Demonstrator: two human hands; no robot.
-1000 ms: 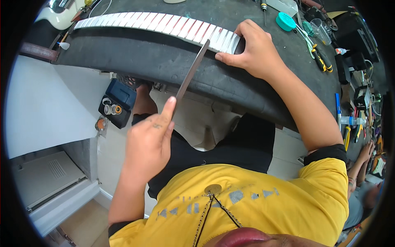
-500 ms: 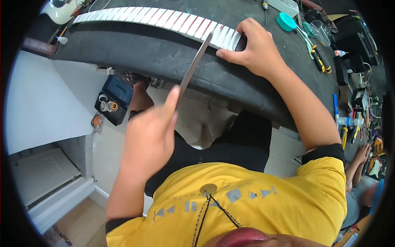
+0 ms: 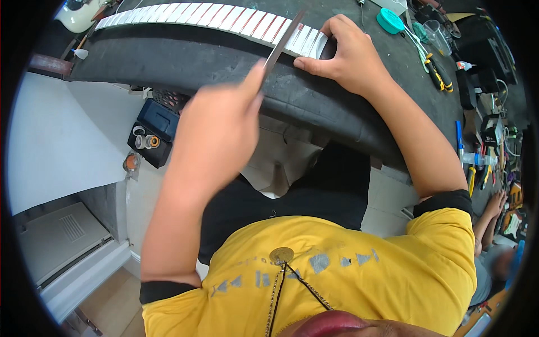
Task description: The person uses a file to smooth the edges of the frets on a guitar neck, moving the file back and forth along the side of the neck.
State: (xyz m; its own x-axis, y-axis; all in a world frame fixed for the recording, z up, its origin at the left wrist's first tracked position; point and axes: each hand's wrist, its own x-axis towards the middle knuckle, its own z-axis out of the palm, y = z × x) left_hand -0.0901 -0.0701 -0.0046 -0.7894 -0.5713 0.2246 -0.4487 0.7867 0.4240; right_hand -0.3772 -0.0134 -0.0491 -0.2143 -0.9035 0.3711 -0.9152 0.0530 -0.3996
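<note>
A long guitar neck [image 3: 224, 17], its face masked in white tape with reddish strips between the bands, lies across the dark padded bench top. My left hand [image 3: 219, 126], slightly blurred, is closed around the near end of a thin metal file [image 3: 285, 42], index finger stretched along it. The file crosses the neck near its right end, and its tip reaches past the far edge. My right hand [image 3: 355, 59] grips that right end, thumb on the near side and fingers on the far side.
On the bench [image 3: 415, 109] at right are a turquoise lid [image 3: 389, 21], a clear plastic cup [image 3: 437, 38] and yellow-black pliers [image 3: 438, 73]. A black case [image 3: 152, 135] with several rolls stands below at left. Another person's hands [image 3: 495, 205] rest at far right.
My left hand has pushed the file forward and slightly right, so more of it lies over and beyond the neck. My right hand stays in place on the neck's end.
</note>
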